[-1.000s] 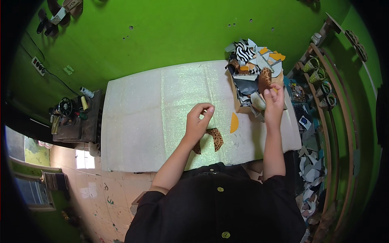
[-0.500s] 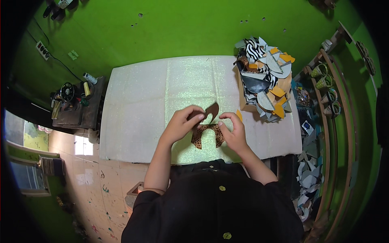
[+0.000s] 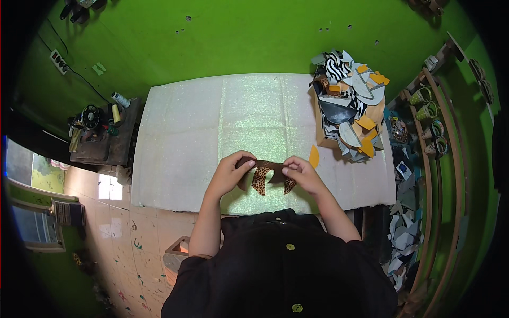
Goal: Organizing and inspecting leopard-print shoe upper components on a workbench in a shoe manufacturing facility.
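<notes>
A plain brown curved cut piece (image 3: 269, 164) is stretched between my two hands over the near part of the table. My left hand (image 3: 232, 172) pinches its left end between thumb and fingers. At the right end, my right hand (image 3: 302, 174) is closed on it the same way. Below and partly behind the brown piece shows a leopard-print, arch-shaped piece (image 3: 260, 181), its two legs pointing toward me. Whether my fingers also grip the leopard-print piece is hidden.
A cardboard box (image 3: 327, 139) heaped with offcuts stands at the table's (image 3: 180, 132) back right. Beside it lies a yellow scrap (image 3: 314, 157). A sewing machine (image 3: 90, 117) and thread cones (image 3: 121, 99) are at left. Sandals (image 3: 424, 110) hang on a wooden rack at right.
The brown piece, earlier raised and folded in my left hand, has come down and spread across the leopard-print piece's top. My right hand has closed on its right end.
</notes>
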`<state>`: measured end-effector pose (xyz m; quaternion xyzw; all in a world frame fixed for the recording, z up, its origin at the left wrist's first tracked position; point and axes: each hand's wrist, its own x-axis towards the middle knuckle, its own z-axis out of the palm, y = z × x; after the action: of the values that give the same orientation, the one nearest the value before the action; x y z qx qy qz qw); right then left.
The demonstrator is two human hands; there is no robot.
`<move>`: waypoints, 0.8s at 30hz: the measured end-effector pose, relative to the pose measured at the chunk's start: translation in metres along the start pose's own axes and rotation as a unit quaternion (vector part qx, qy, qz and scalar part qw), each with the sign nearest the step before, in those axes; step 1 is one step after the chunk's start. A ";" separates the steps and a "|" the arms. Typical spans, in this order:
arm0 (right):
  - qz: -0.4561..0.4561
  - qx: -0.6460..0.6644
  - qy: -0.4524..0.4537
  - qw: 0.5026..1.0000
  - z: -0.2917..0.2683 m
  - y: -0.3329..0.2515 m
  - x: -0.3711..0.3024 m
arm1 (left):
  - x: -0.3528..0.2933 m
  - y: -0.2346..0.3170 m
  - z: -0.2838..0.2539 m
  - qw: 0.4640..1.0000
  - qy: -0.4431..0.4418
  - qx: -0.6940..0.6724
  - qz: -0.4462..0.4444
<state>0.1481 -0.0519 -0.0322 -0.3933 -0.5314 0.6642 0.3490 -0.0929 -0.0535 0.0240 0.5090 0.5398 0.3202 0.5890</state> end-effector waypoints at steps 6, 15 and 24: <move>0.037 0.044 0.224 0.973 -0.006 0.053 0.012 | 0.040 -0.082 0.031 0.995 0.056 0.027 0.072; -0.024 -0.452 0.304 0.838 -0.001 0.109 0.016 | 0.066 -0.136 0.052 0.945 0.169 0.256 0.117; 0.045 -0.565 0.288 0.772 0.008 0.094 0.014 | 0.058 -0.124 0.051 0.863 0.178 0.427 0.203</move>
<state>0.1303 -0.0615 -0.1253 -0.7162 -0.6671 0.1148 0.1701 -0.0532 -0.0468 -0.1167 0.7435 0.6042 0.2555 0.1301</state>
